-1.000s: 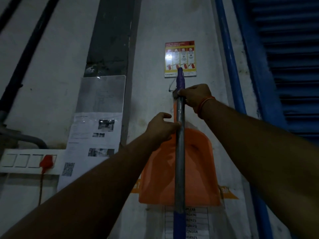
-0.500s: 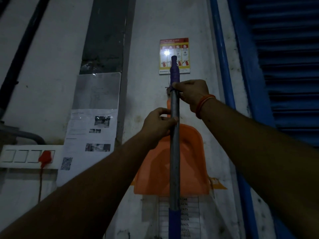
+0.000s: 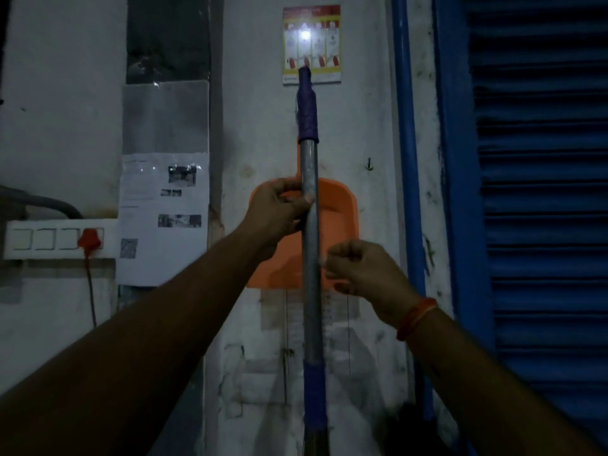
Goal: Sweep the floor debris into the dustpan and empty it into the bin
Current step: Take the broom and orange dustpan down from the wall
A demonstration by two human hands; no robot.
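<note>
Two tools in play, both up against the wall (image 3: pixel 368 225); no floor, debris or bin in view, so I'd judge this as fetch stage, sweeping not started. Biggest first: blue shutter (image 3: pixel 539 225) fills the right side, well apart from the hands. Broom handle (image 3: pixel 310 264) stands upright in front of the wall, metal shaft with purple wrap at top and lower down; its head is out of frame. Orange dustpan (image 3: pixel 332 212) hangs flat on the wall directly behind the shaft, its neck partly hidden. Left hand (image 3: pixel 279 212) grips the shaft mid-height, fingers wrapped round, thumb on the metal. Right hand (image 3: pixel 358 268) is just beside the shaft, fingers curled, holding nothing that I can see. Small hook (image 3: pixel 369 164) sits bare on the wall, upper right of the pan. To do it well: let the left hand carry the broom alone and swing it clear to the left, then send the right hand to the dustpan neck and lift it upward off its mount rather than yanking outward. Lighting is dim, so confirm the mount by feel.
</note>
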